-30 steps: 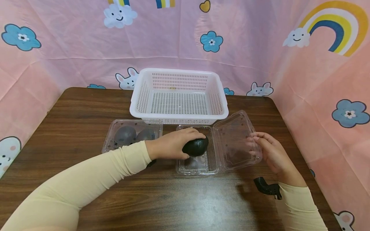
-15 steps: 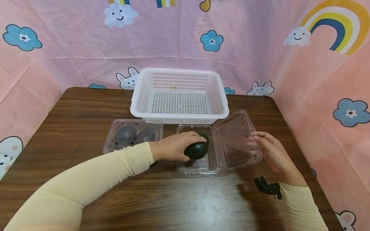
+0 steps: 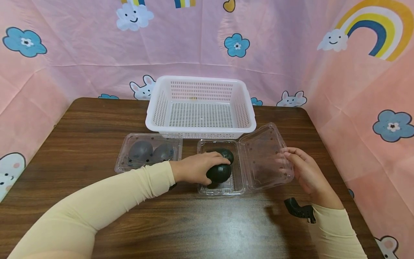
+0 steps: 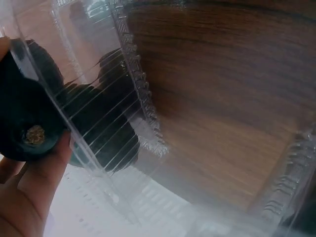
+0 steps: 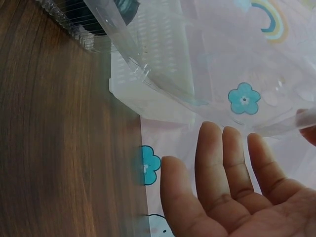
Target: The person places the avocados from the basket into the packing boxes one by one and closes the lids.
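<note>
My left hand [image 3: 195, 169] grips a dark avocado [image 3: 220, 174] inside the open clear clamshell container [image 3: 239, 181]. A second avocado [image 3: 228, 155] lies just behind it in the same tray half. In the left wrist view, fingers hold the avocado [image 4: 29, 108] with its stem scar showing, and the other avocado [image 4: 103, 133] appears through the ribbed clear wall. On the right, my right hand [image 3: 305, 171] holds the raised clamshell lid [image 3: 265, 162] by its outer edge. The right wrist view shows several fingers of that hand spread beneath the lid's rim.
A closed clear clamshell [image 3: 176, 142] with two dark avocados inside stands to the left, partly behind my left forearm. Behind both containers is a white perforated basket [image 3: 152, 124]. The wooden table [image 3: 194, 230] ends at a printed pink cloth [image 3: 278, 72].
My left hand has moved the held avocado slightly toward me and lower in the tray, exposing the second avocado behind it. The right hand and lid have stayed put.
</note>
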The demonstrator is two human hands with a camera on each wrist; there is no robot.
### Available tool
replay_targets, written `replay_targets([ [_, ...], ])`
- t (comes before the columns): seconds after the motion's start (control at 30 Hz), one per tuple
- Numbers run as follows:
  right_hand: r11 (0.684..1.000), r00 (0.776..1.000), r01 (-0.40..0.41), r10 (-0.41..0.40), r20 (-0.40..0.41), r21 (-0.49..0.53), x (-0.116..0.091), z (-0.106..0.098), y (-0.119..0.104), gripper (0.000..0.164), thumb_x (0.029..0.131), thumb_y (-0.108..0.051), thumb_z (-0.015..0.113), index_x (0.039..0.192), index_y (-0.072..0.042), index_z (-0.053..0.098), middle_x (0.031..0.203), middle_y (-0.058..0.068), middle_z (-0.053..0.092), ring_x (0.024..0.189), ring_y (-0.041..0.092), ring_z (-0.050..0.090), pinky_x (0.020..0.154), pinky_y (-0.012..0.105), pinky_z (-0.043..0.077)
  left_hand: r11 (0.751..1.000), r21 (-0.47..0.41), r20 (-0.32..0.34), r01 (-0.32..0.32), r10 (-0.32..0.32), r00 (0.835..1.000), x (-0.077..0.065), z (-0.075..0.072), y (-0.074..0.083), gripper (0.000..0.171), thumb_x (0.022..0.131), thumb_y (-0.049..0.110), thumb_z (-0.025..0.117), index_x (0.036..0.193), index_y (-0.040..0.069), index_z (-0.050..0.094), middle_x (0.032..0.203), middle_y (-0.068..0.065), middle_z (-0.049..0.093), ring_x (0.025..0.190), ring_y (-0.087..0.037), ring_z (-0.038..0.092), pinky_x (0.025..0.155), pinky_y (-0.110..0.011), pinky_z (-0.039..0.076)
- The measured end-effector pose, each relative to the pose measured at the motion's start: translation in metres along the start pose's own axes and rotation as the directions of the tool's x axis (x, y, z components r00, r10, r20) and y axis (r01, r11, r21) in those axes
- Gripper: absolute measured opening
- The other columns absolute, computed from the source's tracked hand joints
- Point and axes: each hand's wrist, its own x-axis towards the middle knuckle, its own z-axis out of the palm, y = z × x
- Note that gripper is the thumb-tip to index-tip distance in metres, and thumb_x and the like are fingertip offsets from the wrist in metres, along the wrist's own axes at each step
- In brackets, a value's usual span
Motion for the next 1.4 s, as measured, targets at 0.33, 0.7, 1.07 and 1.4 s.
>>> replay_targets([
  [0.33, 1.0, 1.0, 0.013, -0.013, 0.003, 0.004, 0.0, 0.0, 0.0, 0.014, 0.103, -0.016, 0.046, 0.109, -0.013, 0.058, 0.104, -0.005, 0.068, 0.095, 0.007, 0.066, 0.073, 0.025, 0.056, 1.0, 0.025, 0.028, -0.004, 0.003, 1.0, 0.004, 0.003, 0.0, 0.074, 0.078, 0.006, 0.076, 0.144, 0.017, 0.044, 0.142, -0.008, 0.046, 0.126, -0.029, 0.049, 0.096, -0.044, 0.046],
  [0.7, 1.0, 1.0, 0.008, -0.007, 0.006, -0.014, 0.0, -0.001, 0.0, 0.014, 0.103, -0.018, 0.046, 0.111, -0.013, 0.056, 0.104, -0.007, 0.067, 0.094, 0.006, 0.065, 0.073, 0.025, 0.056, 0.998, 0.055, 0.061, -0.021, 0.018, 0.998, 0.008, 0.009, 0.002, 0.074, 0.078, 0.004, 0.077, 0.144, 0.016, 0.045, 0.142, -0.007, 0.046, 0.128, -0.027, 0.048, 0.096, -0.043, 0.047],
  [1.07, 1.0, 1.0, -0.005, 0.005, 0.001, -0.016, 0.0, -0.001, 0.001, 0.014, 0.103, -0.017, 0.046, 0.111, -0.013, 0.057, 0.104, -0.007, 0.067, 0.095, 0.005, 0.065, 0.074, 0.024, 0.056, 0.995, 0.095, 0.083, -0.007, -0.001, 0.997, 0.013, 0.017, 0.002, 0.074, 0.076, 0.003, 0.078, 0.142, 0.018, 0.048, 0.141, -0.004, 0.047, 0.131, -0.024, 0.045, 0.098, -0.042, 0.045],
  [1.4, 1.0, 1.0, -0.008, 0.008, 0.0, -0.03, 0.0, 0.001, -0.001, 0.014, 0.103, -0.02, 0.047, 0.111, -0.013, 0.056, 0.103, -0.008, 0.067, 0.095, 0.005, 0.065, 0.074, 0.024, 0.056, 0.993, 0.116, 0.078, 0.0, -0.01, 0.997, 0.013, 0.018, 0.001, 0.073, 0.076, 0.004, 0.079, 0.141, 0.018, 0.049, 0.137, -0.005, 0.05, 0.128, -0.024, 0.048, 0.095, -0.042, 0.048],
])
